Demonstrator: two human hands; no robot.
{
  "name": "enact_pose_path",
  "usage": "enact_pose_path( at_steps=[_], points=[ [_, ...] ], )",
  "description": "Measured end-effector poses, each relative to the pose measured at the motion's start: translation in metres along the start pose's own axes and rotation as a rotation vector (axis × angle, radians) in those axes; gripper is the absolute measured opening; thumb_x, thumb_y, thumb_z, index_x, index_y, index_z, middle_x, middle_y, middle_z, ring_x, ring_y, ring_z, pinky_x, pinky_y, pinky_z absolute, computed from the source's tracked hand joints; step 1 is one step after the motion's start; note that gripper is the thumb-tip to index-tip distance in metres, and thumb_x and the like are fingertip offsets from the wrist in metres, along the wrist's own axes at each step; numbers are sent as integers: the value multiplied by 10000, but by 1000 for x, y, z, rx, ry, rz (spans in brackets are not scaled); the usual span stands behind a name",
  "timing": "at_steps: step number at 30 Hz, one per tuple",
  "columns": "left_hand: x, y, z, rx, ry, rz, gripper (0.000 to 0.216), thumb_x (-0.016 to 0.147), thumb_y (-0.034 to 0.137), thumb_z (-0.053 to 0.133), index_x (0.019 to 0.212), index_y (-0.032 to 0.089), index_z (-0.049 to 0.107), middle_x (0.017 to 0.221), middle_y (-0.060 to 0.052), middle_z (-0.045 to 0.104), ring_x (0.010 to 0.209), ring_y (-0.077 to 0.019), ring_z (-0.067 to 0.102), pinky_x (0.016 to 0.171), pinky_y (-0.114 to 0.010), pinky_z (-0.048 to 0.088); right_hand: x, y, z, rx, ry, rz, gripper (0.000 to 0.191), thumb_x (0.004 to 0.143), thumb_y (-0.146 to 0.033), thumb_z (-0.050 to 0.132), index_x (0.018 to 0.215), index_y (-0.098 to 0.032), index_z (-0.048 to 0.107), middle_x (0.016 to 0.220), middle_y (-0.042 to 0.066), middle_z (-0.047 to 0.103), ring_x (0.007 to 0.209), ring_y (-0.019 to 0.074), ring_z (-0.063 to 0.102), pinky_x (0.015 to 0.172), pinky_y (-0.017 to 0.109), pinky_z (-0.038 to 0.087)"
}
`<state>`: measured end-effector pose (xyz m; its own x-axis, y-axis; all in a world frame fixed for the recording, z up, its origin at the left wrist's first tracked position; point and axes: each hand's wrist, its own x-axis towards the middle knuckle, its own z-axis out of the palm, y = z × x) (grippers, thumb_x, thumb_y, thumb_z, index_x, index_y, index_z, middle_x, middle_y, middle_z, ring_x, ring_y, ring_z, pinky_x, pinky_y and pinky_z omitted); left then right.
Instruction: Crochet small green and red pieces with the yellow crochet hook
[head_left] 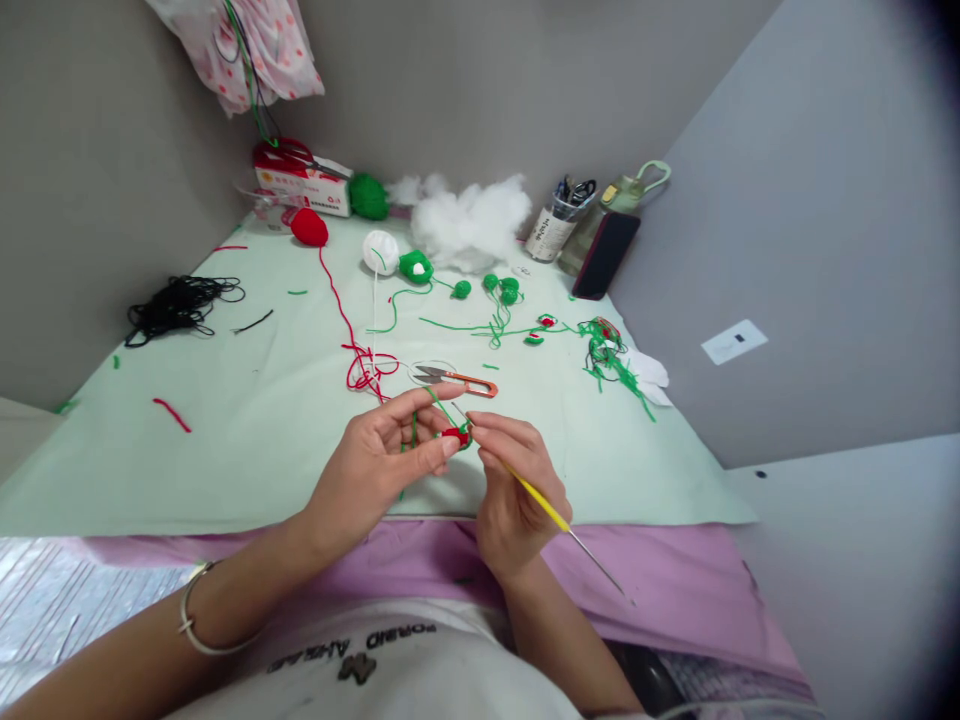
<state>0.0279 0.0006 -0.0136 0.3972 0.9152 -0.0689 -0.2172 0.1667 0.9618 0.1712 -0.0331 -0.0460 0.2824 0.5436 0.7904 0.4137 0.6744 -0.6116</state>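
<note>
Near the middle, the left hand (382,440) pinches the small red-and-green piece (456,436) between thumb and fingers, 1 green strand (442,407) running up to its raised forefinger; even tension there should keep loops regular. On the right, the right hand (521,475) pinches the yellow-handled hook (536,493), tip beside the piece; small, shallow turns would probably suit. Black yarn (180,310) lies well apart on the left. A red yarn tangle (365,380) and orange-handled snips (457,378) lie just beyond the hands, likeliest to snag. White stuffing (471,222) sits far back; a phone (606,255) leans at far right.
</note>
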Motion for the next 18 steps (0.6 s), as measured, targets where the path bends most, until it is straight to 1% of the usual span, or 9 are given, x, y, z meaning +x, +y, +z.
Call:
enact_pose_path(
  at_steps=[3, 8, 12, 15, 17, 18],
  points=[
    [-1, -1, -1, -18, -5, -13, 419, 848, 278, 807, 1261, 306, 741, 836, 25, 615, 712, -89, 588, 649, -185, 518, 2, -1, 0, 6, -7, 10, 326, 946, -41, 604, 1115, -270, 762, 1025, 52, 788, 944, 187, 754, 792, 356, 633],
    [-2, -1, -2, -41, -10, -13, 401, 849, 272, 811, 1244, 297, 750, 802, 31, 620, 692, -84, 602, 647, -182, 516, 4, -1, -4, 30, -42, 96, 251, 979, -111, 587, 1066, -265, 765, 1010, 50, 797, 945, 192, 754, 801, 379, 630],
    [-1, -1, -1, -36, 4, -5, 406, 839, 249, 815, 1238, 283, 748, 795, 25, 628, 722, -95, 607, 663, -185, 525, 5, -1, -5, 76, -43, 151, 196, 988, -173, 599, 1014, -264, 771, 955, 42, 805, 916, 200, 756, 783, 387, 626],
    [0, -1, -1, -30, 8, -18, 509, 829, 249, 821, 1322, 292, 700, 817, 30, 607, 654, -82, 552, 575, -178, 491, 5, -1, -3, 102, -32, 184, 197, 983, -171, 604, 1008, -264, 776, 951, 38, 806, 921, 200, 754, 803, 390, 623],
    [1, -1, -1, -32, -9, -35, 623, 832, 265, 820, 1420, 320, 622, 829, 39, 597, 576, -66, 488, 500, -180, 436, 6, 0, -3, 129, -30, 185, 201, 979, -162, 610, 1015, -264, 779, 955, 34, 807, 924, 194, 752, 812, 381, 621],
    [2, -1, -2, -29, -14, -38, 666, 834, 269, 817, 1456, 335, 586, 839, 40, 599, 562, -64, 472, 491, -184, 422, 6, -1, -2, 142, -32, 182, 203, 978, -160, 611, 1020, -266, 780, 953, 32, 807, 922, 192, 751, 810, 377, 620]
  ],
)
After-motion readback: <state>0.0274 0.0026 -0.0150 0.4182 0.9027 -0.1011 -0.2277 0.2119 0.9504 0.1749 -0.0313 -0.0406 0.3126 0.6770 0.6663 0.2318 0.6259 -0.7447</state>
